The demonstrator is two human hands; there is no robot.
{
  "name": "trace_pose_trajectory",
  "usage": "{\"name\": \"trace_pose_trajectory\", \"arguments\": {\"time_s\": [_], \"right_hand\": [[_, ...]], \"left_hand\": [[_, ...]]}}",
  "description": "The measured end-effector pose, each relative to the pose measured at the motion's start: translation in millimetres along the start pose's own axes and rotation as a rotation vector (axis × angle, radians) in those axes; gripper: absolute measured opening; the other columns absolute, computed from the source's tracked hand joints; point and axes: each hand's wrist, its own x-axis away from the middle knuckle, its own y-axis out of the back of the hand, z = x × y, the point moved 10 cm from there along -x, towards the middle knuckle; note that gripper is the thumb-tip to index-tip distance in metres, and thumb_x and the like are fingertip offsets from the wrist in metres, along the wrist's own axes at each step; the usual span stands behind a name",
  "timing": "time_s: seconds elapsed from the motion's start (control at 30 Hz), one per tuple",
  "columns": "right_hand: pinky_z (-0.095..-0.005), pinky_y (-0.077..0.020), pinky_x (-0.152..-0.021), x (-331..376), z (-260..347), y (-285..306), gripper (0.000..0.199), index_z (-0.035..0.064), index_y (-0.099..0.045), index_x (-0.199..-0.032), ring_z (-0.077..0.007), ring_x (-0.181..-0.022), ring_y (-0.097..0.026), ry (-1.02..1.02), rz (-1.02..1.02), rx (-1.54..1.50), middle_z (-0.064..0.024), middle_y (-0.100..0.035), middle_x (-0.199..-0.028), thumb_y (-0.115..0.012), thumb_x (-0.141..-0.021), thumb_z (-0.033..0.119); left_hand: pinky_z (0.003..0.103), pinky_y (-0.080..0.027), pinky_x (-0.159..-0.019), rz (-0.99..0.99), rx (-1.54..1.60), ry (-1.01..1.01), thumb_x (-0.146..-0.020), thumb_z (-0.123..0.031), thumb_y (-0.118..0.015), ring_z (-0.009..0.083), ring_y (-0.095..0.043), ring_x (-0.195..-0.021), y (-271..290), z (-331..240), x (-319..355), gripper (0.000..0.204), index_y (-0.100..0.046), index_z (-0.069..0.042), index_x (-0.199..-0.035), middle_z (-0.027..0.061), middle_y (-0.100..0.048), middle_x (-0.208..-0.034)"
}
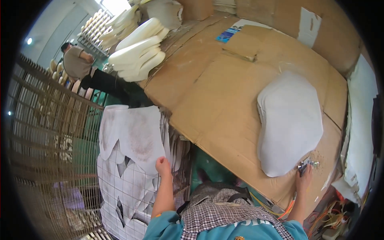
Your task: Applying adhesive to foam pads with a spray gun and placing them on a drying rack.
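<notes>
My left hand [163, 166] is closed at the lower right corner of a whitish, brown-stained sheet [138, 136], its fingertips pinching the edge. That sheet lies on top of more cut sheets [124, 196] with notches, behind thin wire mesh. On the cardboard-covered table, my right hand [305, 178] is wrapped round a small silver spray gun [307, 164], partly hidden by the fingers. An orange hose [290, 206] runs down beside my right wrist. Just left of the spray gun lies a stack of pale grey rounded sheets [292, 124].
Wire racks [52, 140] stand at the left. Cream moulded foam pieces [138, 56] are piled at the table's far left corner. A person [78, 64] stands beyond them. Cardboard [216, 108] covers the table, with a cardboard wall [280, 16] behind. Tangled hoses [332, 218] lie at the lower right.
</notes>
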Motion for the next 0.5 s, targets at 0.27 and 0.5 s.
{"name": "trace_pose_trajectory", "arguments": {"time_s": [0.27, 0.5], "right_hand": [[-0.0292, -0.0412, -0.081, 9, -42, 22, 0.067, 0.0010, -0.036, -0.125, -0.0203, -0.088, -0.053, -0.347, 0.028, -0.668, -0.0095, -0.054, -0.096, -0.058, -0.061, 0.000], [-0.0267, -0.0433, -0.076, 86, 75, 173, 0.055, 0.0026, -0.036, -0.126, -0.0145, -0.081, -0.053, -0.239, 0.121, -0.926, -0.0068, -0.053, -0.092, -0.056, -0.075, -0.002]], "left_hand": [[0.048, -0.038, -0.088, 0.019, -0.967, -0.154, -0.066, -0.039, -0.065, 0.0336, -0.041, -0.112, -54, -49, -31, 0.063, -0.046, -0.013, -0.121, 0.0168, -0.044, -0.122], [0.047, -0.035, -0.092, -0.067, -0.850, -0.119, -0.069, -0.035, -0.061, 0.0321, -0.036, -0.118, -70, -93, -8, 0.061, -0.043, -0.015, -0.124, 0.0122, -0.038, -0.130]]}}
